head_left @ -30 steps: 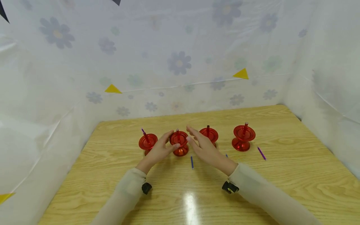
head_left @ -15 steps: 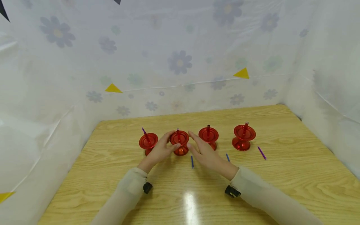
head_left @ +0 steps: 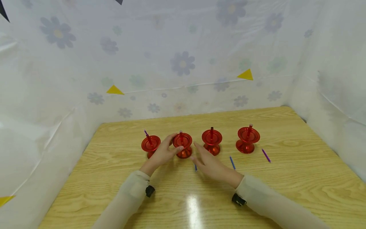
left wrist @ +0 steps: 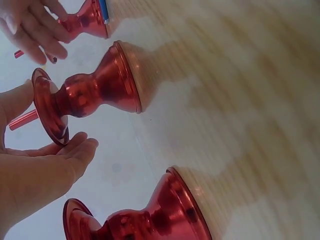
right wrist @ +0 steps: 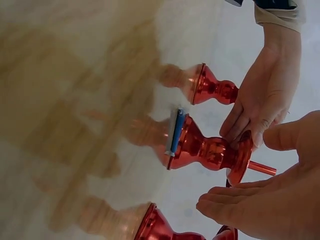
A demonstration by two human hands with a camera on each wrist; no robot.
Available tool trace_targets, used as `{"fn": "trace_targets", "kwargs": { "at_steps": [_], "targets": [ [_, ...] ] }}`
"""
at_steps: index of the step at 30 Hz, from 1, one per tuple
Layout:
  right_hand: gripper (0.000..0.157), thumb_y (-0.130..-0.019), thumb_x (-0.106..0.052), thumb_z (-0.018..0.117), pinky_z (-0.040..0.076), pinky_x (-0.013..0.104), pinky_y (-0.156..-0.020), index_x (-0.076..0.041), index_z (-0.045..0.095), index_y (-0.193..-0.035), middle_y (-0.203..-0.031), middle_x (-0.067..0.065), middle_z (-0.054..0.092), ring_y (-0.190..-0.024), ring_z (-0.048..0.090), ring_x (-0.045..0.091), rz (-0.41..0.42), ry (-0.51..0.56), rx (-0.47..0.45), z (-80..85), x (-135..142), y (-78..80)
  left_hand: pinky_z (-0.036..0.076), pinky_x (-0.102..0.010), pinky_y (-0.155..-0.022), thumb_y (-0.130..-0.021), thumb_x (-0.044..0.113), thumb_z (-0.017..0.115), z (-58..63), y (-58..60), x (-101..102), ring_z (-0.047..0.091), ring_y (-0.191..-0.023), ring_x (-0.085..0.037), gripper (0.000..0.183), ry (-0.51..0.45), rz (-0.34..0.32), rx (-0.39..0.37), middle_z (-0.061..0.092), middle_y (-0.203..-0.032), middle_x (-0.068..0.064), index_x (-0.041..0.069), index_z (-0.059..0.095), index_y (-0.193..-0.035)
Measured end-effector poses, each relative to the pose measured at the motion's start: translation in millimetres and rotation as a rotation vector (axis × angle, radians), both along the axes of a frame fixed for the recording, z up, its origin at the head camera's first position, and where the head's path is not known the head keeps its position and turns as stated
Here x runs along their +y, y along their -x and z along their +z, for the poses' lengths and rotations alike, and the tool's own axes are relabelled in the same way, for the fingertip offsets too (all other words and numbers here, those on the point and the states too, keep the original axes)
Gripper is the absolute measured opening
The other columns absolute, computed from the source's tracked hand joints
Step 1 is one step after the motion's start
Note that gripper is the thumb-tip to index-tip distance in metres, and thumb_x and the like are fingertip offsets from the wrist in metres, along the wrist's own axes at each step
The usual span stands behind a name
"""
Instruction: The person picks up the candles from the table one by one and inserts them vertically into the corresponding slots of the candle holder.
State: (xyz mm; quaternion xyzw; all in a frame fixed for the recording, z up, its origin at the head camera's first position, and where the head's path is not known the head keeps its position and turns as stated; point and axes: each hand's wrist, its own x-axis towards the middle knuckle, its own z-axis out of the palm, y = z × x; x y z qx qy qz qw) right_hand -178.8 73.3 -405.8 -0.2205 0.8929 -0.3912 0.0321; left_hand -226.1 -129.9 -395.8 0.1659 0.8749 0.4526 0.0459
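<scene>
My left hand (head_left: 163, 155) holds the dish rim of a shiny red candle holder (head_left: 184, 154), second from the left, its thumb at the near side and fingers around the far side. In the left wrist view that holder (left wrist: 82, 95) stands upright on the table, a bare tube rising from its dish. My right hand (head_left: 211, 164) is to its right, fingers extended and holding nothing. Just under its fingertips lies a thin blue candle (head_left: 195, 168), partly hidden in the head view. The right wrist view shows this blue candle (right wrist: 177, 131) in front of the holder's base.
At the left a red holder (head_left: 150, 144) bears a thin purple candle (head_left: 145, 132). Two more red holders stand right, one near the middle (head_left: 212, 149) and one farther over (head_left: 245, 147). Another blue candle (head_left: 232, 163) and a purple candle (head_left: 266, 155) lie before them.
My right hand has drawn back and down from beside the second holder toward the blue candle, uncovering the third holder and the other blue candle. My left hand stays at the second holder.
</scene>
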Motion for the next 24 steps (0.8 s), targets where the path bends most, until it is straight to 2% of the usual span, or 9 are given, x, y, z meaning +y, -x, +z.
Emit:
{"fn": "trace_targets", "kwargs": {
  "at_steps": [4, 10, 17, 24],
  "targets": [
    [0.065, -0.092, -0.041, 0.041, 0.027, 0.040, -0.102, -0.001, 0.021, -0.140, -0.140, 0.014, 0.029, -0.127, 0.030, 0.023, 0.014, -0.059, -0.004, -3.4, -1.8, 0.7, 0.030, -0.045, -0.099, -0.084, 0.027, 0.061, -0.1, 0.0, 0.2, 0.035, -0.123, -0.030, 0.066, -0.016, -0.006, 0.010, 0.037, -0.135, -0.014, 0.004, 0.030, -0.137],
    [0.064, -0.091, -0.034, 0.047, 0.032, 0.040, -0.099, 0.002, 0.022, -0.138, -0.135, 0.018, 0.034, -0.122, 0.036, 0.025, 0.052, -0.158, 0.013, -8.2, -3.8, 4.3, 0.030, -0.045, -0.099, -0.083, 0.027, 0.061, 0.8, -0.6, 0.8, 0.034, -0.124, -0.030, 0.066, -0.014, 0.000, -0.007, 0.037, -0.135, -0.013, 0.005, 0.030, -0.137],
    [0.071, -0.090, -0.039, 0.047, 0.021, 0.044, -0.104, 0.010, 0.023, -0.135, -0.138, 0.028, 0.022, -0.130, 0.019, 0.034, 0.069, -0.314, -0.064, -11.8, -5.8, 5.7, 0.030, -0.043, -0.099, -0.083, 0.026, 0.061, 1.4, -0.6, 0.5, 0.035, -0.124, -0.030, 0.065, -0.001, 0.013, -0.012, 0.037, -0.135, -0.013, 0.005, 0.031, -0.137],
    [0.071, -0.088, -0.041, 0.050, 0.020, 0.046, -0.104, 0.014, 0.031, -0.130, -0.137, 0.032, 0.022, -0.129, 0.018, 0.039, 0.079, -0.440, -0.067, -8.7, -9.8, 2.9, 0.030, -0.044, -0.100, -0.083, 0.025, 0.061, 1.9, -1.0, 0.8, 0.035, -0.123, -0.030, 0.064, -0.005, 0.011, -0.010, 0.038, -0.134, -0.013, 0.005, 0.031, -0.136]
  ]
}}
